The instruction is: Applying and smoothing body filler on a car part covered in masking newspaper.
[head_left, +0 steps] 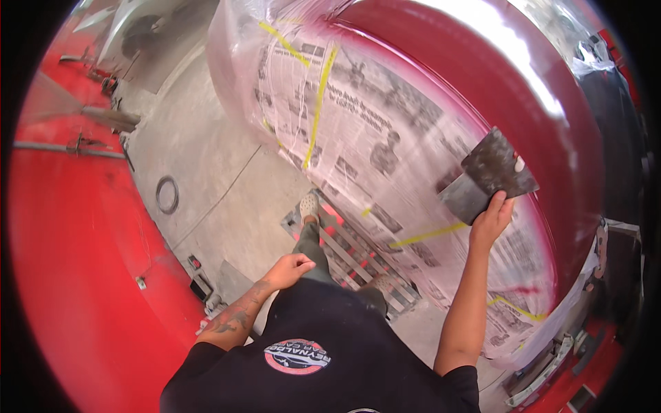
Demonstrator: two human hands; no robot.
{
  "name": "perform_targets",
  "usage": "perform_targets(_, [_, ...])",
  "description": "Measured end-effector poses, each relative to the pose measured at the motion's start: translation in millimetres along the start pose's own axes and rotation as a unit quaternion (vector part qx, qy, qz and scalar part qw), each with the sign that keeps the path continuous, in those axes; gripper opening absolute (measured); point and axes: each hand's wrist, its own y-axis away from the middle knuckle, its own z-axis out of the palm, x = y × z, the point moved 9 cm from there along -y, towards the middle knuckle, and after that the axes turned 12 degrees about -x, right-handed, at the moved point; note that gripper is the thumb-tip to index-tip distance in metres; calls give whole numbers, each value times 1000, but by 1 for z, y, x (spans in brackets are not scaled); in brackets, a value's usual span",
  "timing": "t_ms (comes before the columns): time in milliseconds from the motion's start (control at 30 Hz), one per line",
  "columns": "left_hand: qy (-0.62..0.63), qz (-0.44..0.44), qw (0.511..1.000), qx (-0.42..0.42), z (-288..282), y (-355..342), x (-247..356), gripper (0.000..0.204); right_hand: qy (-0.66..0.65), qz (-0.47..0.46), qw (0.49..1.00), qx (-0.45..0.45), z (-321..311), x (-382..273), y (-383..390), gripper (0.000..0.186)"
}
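My right hand (490, 219) grips the lower edge of a dark grey flat board (499, 162), with the thumb on its face. A small white dab shows near the board's right side, and a lighter grey flat part (465, 198) sits at its lower left. Behind it is a glossy dark red car panel (551, 151), its border covered by newspaper masking (372, 131) under clear plastic film. Yellow tape strips (319, 110) cross the paper. Close to my waist, my left hand (291, 270) is closed with curled fingers; whatever they may hold is hidden.
I stand on a slatted low platform (375, 258) beside the masked panel. A bright red car part (89, 275) fills the left side. On the concrete floor (227, 144) lies a black ring (166, 194). Loose trim pieces (544, 372) rest at the lower right.
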Motion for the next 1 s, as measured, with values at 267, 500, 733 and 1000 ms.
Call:
perform_targets(267, [-277, 324, 879, 214, -243, -95, 210, 13, 73, -56, 995, 37, 157, -10, -130, 44])
perform_targets(500, [-265, 476, 770, 332, -343, -124, 346, 24, 88, -104, 991, -5, 177, 9, -133, 47])
perform_targets(733, [-351, 486, 692, 402, -369, -155, 397, 38, 245, -123, 954, 123, 166, -12, -125, 51])
perform_targets(1000, [-413, 490, 657, 397, -365, -181, 432, 47, 143, -142, 974, 100, 151, -1, -125, 42])
